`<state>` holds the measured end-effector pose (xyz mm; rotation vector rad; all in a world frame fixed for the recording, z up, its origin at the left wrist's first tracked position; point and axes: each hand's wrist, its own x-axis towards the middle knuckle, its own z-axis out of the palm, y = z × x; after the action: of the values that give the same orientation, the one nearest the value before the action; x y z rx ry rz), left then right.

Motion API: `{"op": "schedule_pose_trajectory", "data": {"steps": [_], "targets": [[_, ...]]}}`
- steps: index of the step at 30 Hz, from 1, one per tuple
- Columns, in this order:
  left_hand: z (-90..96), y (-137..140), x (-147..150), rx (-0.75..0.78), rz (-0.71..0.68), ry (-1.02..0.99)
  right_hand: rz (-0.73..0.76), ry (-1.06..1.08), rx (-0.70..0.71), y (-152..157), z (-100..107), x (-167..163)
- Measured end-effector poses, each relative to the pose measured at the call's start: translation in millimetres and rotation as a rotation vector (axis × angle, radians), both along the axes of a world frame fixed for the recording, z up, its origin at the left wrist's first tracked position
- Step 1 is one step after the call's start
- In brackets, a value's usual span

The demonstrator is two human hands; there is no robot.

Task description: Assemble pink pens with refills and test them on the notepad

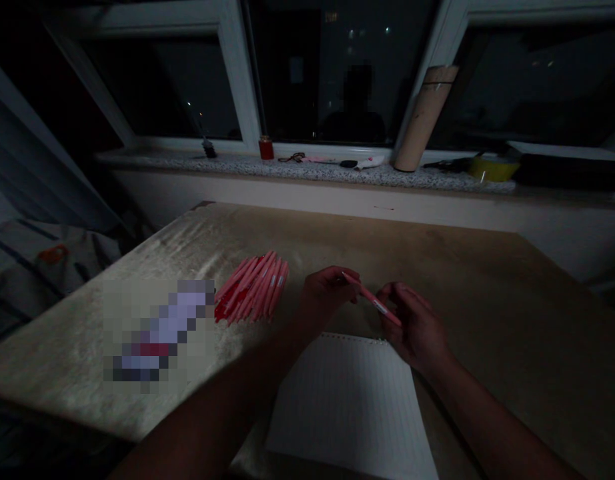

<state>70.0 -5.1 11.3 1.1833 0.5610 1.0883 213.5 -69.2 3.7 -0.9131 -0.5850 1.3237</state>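
Note:
A pink pen point(370, 299) is held slantwise between my two hands, above the far edge of a lined sheet of paper. My left hand point(327, 290) is closed on its upper left end, thumb and fingers pinching it. The lower right end rests in the curled fingers of my right hand point(417, 323). The lined paper point(355, 407) lies under my forearms, with a row of punched holes along its far edge. Left of my left hand is a pile of similar pink pens point(260, 287), with something shiny red point(226, 307) showing beneath and among them.
A cloth-like cover spreads over the table point(467, 267). A blurred-out purple and white object point(170, 330) lies on its left. Along the granite windowsill point(227, 163) stand a red jar point(266, 148), a cardboard tube point(425, 120) and a yellow roll point(492, 167).

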Motion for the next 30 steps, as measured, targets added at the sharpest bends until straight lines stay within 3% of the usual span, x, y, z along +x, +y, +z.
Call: {"op": "schedule_pose_trajectory", "data": {"steps": [6, 12, 26, 30], "targets": [[4.6, 7.3, -8.2, 0.021, -0.023, 0.145, -0.018, 0.076, 0.015, 1.6, 2.6, 5.7], [6.4, 13.9, -17.1, 0.177, -0.101, 0.278, -0.036, 0.118, 0.054, 2.1, 5.1, 9.4], [6.9, 12.8, -19.6, 0.350, -0.044, 0.473, -0.123, -0.265, 0.178, 6.0, -6.7, 9.8], [9.9, 10.4, -20.0, 0.422, -0.035, 0.529, -0.119, -0.328, 0.151, 6.0, -7.6, 6.6]]}}
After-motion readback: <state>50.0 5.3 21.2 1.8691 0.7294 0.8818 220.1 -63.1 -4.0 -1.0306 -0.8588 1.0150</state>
